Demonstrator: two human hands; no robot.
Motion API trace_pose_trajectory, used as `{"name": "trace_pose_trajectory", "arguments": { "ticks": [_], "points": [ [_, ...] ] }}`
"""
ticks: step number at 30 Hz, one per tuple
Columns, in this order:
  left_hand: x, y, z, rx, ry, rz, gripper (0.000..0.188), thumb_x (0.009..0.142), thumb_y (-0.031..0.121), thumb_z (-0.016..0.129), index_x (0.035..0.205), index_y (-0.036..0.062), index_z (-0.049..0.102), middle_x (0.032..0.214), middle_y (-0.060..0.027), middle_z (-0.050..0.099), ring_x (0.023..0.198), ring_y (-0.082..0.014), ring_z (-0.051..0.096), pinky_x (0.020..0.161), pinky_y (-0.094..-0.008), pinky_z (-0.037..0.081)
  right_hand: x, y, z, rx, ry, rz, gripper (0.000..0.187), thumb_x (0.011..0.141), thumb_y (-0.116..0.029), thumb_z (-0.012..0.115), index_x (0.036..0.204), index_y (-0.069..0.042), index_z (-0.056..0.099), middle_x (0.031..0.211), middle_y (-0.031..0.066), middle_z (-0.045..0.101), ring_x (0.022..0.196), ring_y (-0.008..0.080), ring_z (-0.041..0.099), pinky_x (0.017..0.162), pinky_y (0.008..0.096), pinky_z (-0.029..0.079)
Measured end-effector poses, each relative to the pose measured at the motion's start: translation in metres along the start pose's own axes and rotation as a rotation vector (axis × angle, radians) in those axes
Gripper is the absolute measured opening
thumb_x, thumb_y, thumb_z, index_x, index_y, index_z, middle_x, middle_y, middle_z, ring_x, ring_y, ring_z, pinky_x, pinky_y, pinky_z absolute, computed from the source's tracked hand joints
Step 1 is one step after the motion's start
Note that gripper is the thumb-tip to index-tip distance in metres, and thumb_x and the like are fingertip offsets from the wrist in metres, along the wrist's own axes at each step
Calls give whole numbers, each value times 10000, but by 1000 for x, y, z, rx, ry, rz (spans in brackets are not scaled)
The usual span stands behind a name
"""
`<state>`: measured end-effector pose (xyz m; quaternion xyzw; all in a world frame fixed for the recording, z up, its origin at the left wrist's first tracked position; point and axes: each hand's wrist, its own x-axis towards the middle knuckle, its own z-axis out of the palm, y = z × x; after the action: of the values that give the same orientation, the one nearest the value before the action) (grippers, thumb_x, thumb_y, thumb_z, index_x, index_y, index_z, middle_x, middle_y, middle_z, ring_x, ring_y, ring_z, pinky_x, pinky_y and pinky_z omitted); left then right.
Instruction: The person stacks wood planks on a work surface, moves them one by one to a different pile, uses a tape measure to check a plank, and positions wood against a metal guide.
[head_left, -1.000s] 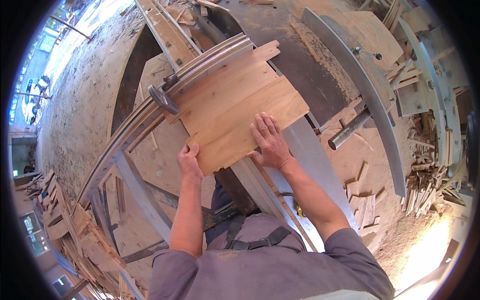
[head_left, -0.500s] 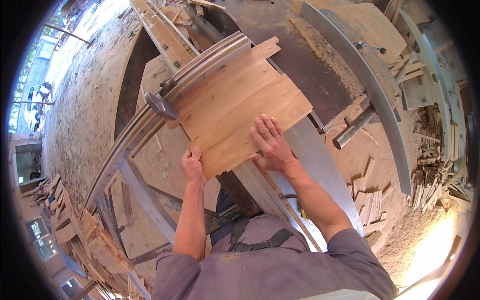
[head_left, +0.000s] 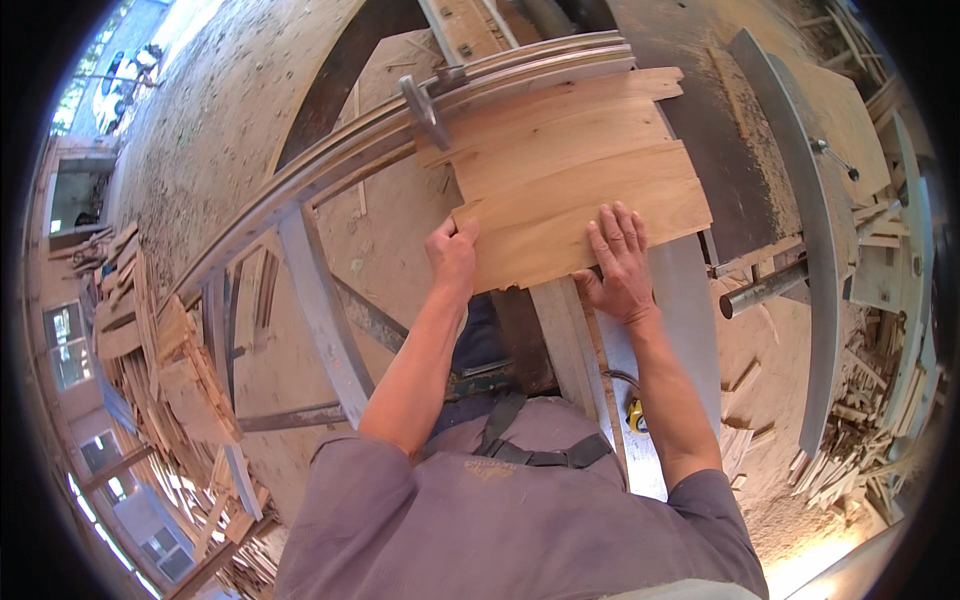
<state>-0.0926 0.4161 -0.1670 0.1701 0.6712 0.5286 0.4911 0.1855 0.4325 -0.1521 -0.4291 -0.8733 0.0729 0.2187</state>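
Note:
A flat wooden panel (head_left: 560, 210) of several boards side by side, with stepped, uneven ends, lies across a saw table. Its far edge is against a long metal fence rail (head_left: 530, 80), and its far left corner is by a metal stop (head_left: 425, 112) on that rail. My left hand (head_left: 453, 256) grips the panel's near left corner, thumb on top and fingers curled at the edge. My right hand (head_left: 622, 265) lies on the near right part, fingers stretched flat on the wood and thumb at the near edge. The fingers' undersides are hidden.
A dark sawdust-covered table surface (head_left: 690, 90) lies beyond the panel, with a long grey metal guard (head_left: 800, 190) at its right. A metal cylinder (head_left: 762, 290) juts out there. A yellow tape measure (head_left: 636, 415) lies by my right forearm. Scrap wood (head_left: 190, 370) is heaped at left.
The whole view has turned, so the panel, rail and both hands appear farther right and higher. Both hands keep their places on the panel, which stays beside the stop.

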Motion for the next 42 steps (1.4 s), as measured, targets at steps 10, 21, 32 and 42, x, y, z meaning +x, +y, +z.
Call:
{"name": "trace_pose_trajectory", "arguments": {
  "ticks": [10, 21, 32, 42],
  "points": [
    [10, -10, -8, 96, 2, 30, 234, 904, 107, 647, 1065, -49, 714, 952, -47, 698, 838, -140, 623, 753, -286, 507, 13, -11, -15, 14, -130, 97, 863, 834, -512, 682, 1489, -6, 437, 1605, 234, 303, 1512, 395, 228, 1238, 519, 153],
    [0, 8, 4, -26, -53, -21, 238, 977, 89, 620, 1154, -60, 680, 1076, -93, 700, 915, -162, 635, 832, -292, 508, 12, -9, -22, 25, -206, 154, 957, 759, -486, 767, 1514, -23, 403, 1624, 217, 265, 1525, 375, 192, 1253, 490, 132],
    [3, 2, -3, -11, -54, -20, 216, 986, 87, 615, 1135, -56, 678, 1051, -78, 699, 914, -155, 635, 843, -281, 503, 10, -8, -19, 72, -181, 162, 946, 742, -464, 769, 1498, -15, 420, 1613, 219, 287, 1519, 379, 210, 1251, 492, 151],
    [-7, 20, 8, 23, -53, -12, 207, 1003, 119, 608, 1083, -60, 672, 1018, -93, 695, 899, -160, 634, 804, -310, 535, 14, -7, -25, 88, -159, 139, 907, 740, -446, 768, 1453, 23, 461, 1600, 236, 303, 1516, 397, 217, 1245, 507, 158]
  ]
}}
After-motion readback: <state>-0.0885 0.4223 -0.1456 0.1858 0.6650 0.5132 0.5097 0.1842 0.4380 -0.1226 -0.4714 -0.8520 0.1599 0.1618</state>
